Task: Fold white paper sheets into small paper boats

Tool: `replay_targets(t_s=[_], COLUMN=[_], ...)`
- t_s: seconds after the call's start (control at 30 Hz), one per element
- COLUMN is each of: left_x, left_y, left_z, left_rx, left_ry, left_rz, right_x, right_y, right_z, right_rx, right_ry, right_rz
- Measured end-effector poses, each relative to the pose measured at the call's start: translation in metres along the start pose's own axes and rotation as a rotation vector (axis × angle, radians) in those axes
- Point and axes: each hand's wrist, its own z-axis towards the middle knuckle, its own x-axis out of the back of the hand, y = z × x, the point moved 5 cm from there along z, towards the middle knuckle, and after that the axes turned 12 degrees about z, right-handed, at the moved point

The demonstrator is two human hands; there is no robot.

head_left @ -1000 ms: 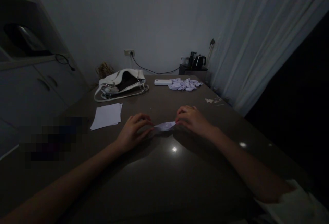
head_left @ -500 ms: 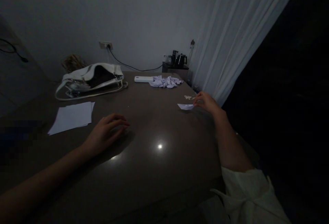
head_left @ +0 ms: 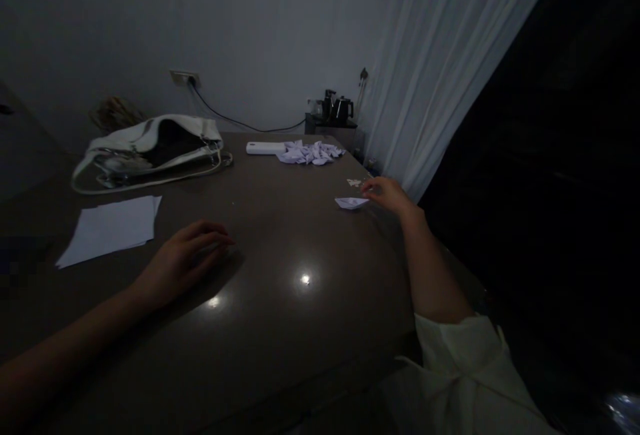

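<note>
- Head view: the right hand (head_left: 386, 193) reaches far out over the dark tabletop (head_left: 300, 315), fingers curled loosely at the right end of a small folded paper boat (head_left: 351, 202); whether they pinch it or only touch it cannot be told in the dim light
- The left hand (head_left: 183, 258) lies palm down on the tabletop, fingers loosely spread, holding nothing, well apart from the boat
- Just left of the left hand lies a stack of white paper sheets (head_left: 111, 228)
- Beyond the left hand sits an open white handbag (head_left: 150, 148)
- Beyond the right hand, a heap of folded papers (head_left: 310, 152) lies beside a white phone (head_left: 265, 148)
</note>
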Motion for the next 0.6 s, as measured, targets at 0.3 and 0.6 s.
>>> replay_targets(t_s=[0.3, 0.6], left_x=[-0.001, -0.001], left_y=[-0.002, -0.002], left_z=[-0.001, 0.001], left_rx=[-0.025, 0.006], left_ry=[0.008, -0.028], left_rz=[-0.003, -0.008], right_x=[-0.016, -0.025], right_y=[0.010, 0.017], right_z=[0.002, 0.007], right_rx=[-0.099, -0.121], right_ry=[-0.034, 0.012], right_rz=[0.092, 0.109])
